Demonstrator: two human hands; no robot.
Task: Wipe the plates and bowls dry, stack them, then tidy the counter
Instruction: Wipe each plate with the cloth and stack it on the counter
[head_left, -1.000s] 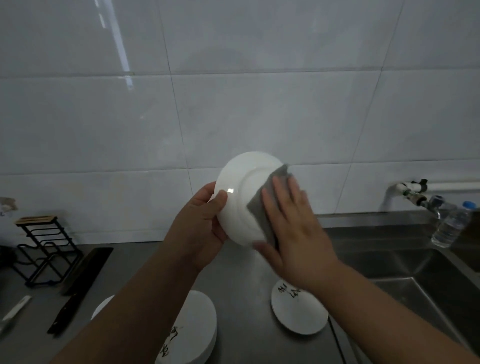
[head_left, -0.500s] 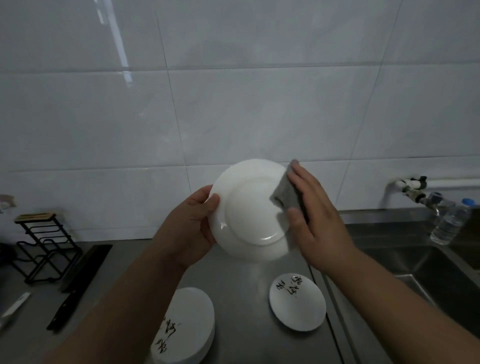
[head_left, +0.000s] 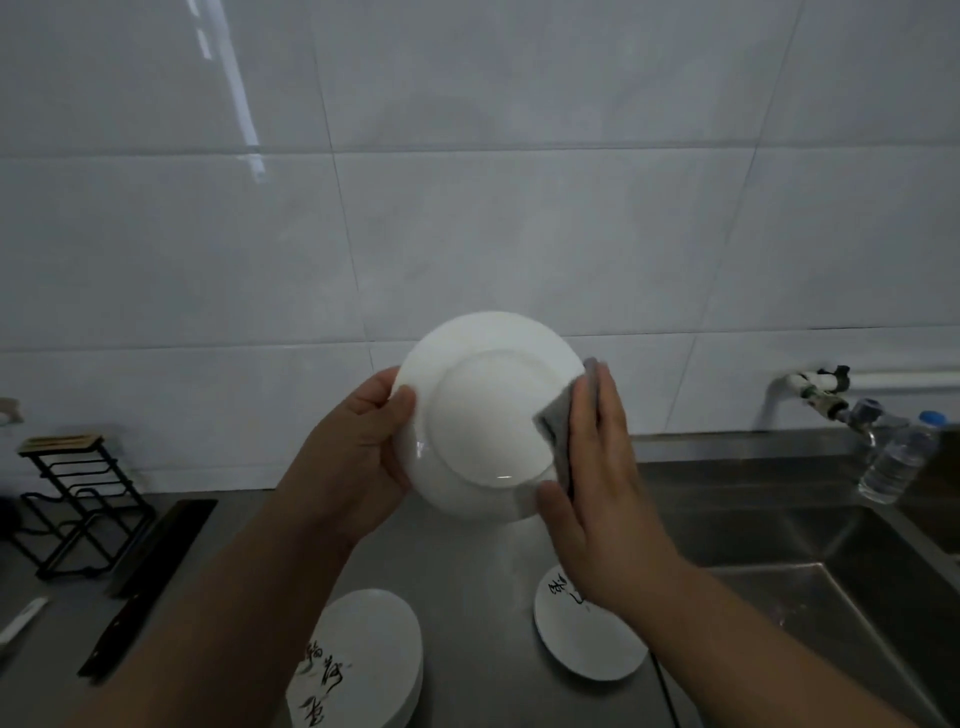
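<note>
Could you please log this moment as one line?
step: wiping plate; left hand: grips plate; right hand: presses cloth on plate; counter: stack, loose plate

Bare counter (head_left: 478, 597) runs between the plate stack (head_left: 363, 660) and the single plate (head_left: 582, 644); a rack (head_left: 78, 499) and knife (head_left: 171, 535) (far left) crowd that end.

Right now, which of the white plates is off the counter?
The plain plate held up: left hand grips its rim, right hand presses the grey cloth on it. The lettered stack and lettered single plate lie on the counter.
</note>
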